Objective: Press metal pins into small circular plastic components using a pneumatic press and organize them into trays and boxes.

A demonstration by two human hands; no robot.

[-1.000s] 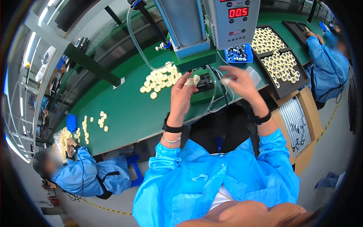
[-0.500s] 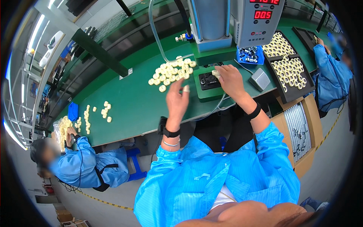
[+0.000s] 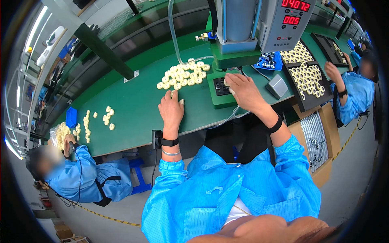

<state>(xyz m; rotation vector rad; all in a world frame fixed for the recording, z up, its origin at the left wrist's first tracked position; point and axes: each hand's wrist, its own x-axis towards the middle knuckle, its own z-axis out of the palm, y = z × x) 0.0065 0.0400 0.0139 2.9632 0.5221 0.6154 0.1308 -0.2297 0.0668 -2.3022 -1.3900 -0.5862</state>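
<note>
A loose group of cream, round plastic pieces [image 3: 186,75] lies on the green bench top [image 3: 133,105]. At its near edge, my left hand [image 3: 171,110] has its fingertips closed on a single cream piece [image 3: 173,93], mostly hidden by the fingers. My right hand [image 3: 243,92] is over the black fixture [image 3: 220,86] on the green base of a bench press [image 3: 237,52]. Its fingers pinch another cream piece [image 3: 226,82] at the fixture's right side. Pale covers show on both thumbs.
Right of the press are a blue bin [image 3: 279,60] of metal parts, a grey box [image 3: 277,86] and a black tray [image 3: 298,91] of cream rings. A carton [image 3: 332,137] with metal parts stands below. Co-workers sit left [image 3: 83,174] and right [image 3: 354,95].
My left hand has moved left and down onto the cream piece nearest me. My right hand has brought its piece closer to the fixture. The right co-worker's hand has lifted toward the tray.
</note>
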